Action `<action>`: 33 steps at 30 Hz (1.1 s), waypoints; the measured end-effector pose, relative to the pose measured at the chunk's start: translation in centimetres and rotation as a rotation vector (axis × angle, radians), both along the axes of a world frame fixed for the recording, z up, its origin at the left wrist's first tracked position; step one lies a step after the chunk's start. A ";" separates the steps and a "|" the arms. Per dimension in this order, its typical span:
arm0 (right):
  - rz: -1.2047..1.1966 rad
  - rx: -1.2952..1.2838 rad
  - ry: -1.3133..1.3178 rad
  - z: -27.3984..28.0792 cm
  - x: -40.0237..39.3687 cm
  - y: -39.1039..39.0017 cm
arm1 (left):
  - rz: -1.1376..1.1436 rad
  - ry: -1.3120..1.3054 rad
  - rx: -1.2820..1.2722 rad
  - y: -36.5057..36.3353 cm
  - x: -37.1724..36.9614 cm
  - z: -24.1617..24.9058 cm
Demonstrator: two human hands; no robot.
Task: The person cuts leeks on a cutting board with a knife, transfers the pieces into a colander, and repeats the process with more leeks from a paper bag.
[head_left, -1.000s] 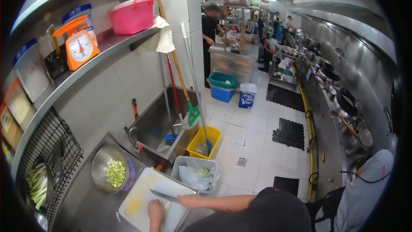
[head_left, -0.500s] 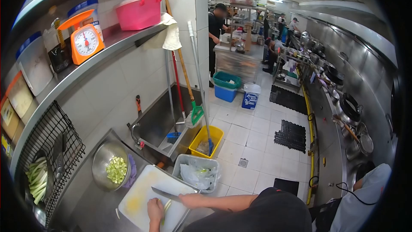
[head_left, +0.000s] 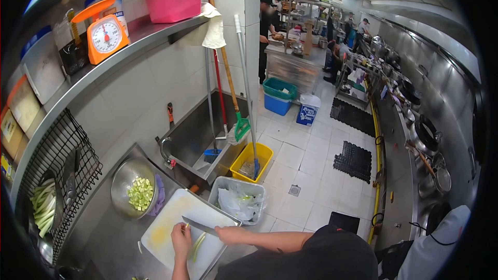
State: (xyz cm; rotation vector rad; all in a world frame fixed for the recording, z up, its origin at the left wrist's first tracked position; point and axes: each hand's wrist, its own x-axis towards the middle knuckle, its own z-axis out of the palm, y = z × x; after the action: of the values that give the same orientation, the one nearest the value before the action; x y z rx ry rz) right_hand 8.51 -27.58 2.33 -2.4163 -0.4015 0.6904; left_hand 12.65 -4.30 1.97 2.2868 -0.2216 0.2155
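Observation:
My right hand [head_left: 231, 235] is wrapped round the handle of a kitchen knife [head_left: 201, 224], its blade pointing left over the white cutting board [head_left: 201, 207]. Close to the knife tip, my left hand [head_left: 181, 239] pinches a small pale-green vegetable piece [head_left: 187, 225]. Light green vegetable strips [head_left: 198, 247] lie on the board between my hands. Yellowish stains mark the board's left part. Beyond it stands a steel bowl [head_left: 120, 186] with diced green vegetable [head_left: 140, 194] inside. A thin pale scrap [head_left: 139, 247] rests on the steel counter left of the board.
A lined grey bin [head_left: 263, 205] stands just beyond the board, near the sink [head_left: 189, 114] with its mop handles. A wire rack [head_left: 83, 145] and a bowl of green strips [head_left: 43, 207] are at left, under a loaded shelf [head_left: 140, 33]. Co-workers stand farther back.
My left hand has moved up the board towards the knife tip, now with a small piece between its fingers. More of the strips shows on the board. The view has shifted slightly.

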 end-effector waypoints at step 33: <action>0.011 0.010 0.004 -1.6 0.6 0.2 | -0.032 -0.051 0.136 3.1 -7.8 -7.0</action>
State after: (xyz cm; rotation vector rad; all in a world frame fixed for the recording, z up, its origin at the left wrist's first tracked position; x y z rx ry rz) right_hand 9.08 -27.37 0.78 -2.4042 -0.4162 0.6960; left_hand 4.85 -1.21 -5.05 2.4128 -0.3071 0.2495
